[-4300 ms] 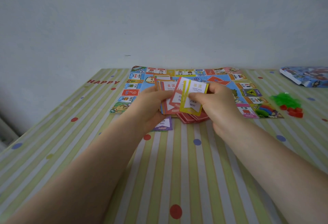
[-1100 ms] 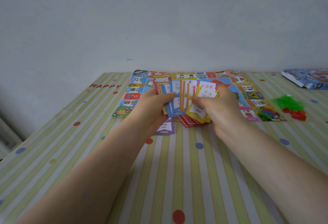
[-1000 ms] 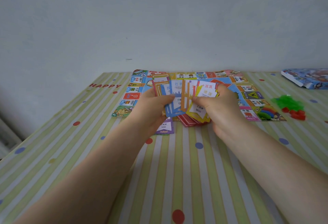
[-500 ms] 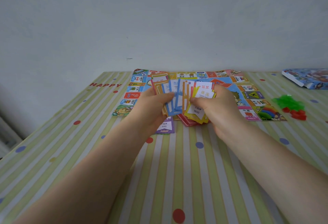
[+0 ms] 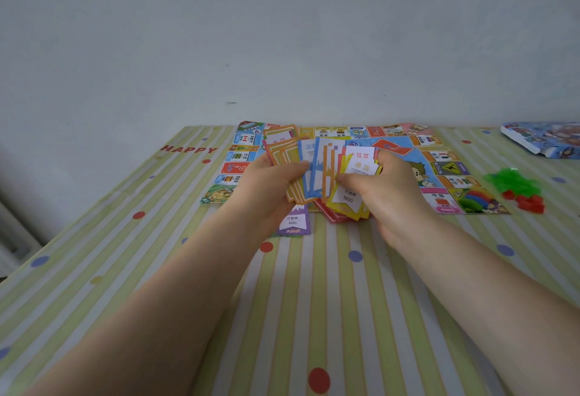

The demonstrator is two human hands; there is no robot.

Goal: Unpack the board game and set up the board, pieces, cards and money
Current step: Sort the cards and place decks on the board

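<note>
A: What are your hands doing?
B: Your left hand (image 5: 266,182) and right hand (image 5: 386,188) pinch a fan of cards (image 5: 317,172) above the board (image 5: 439,172).
A: More cards underneath?
B: Maybe, a red pile (image 5: 332,213).

Two bare forearms, no sleeves; left hand (image 5: 266,182) and right hand (image 5: 389,194) bare, without rings or watch.

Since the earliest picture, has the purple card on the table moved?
No. The purple card lies just before the board's near edge, beside the same red dot.
</note>
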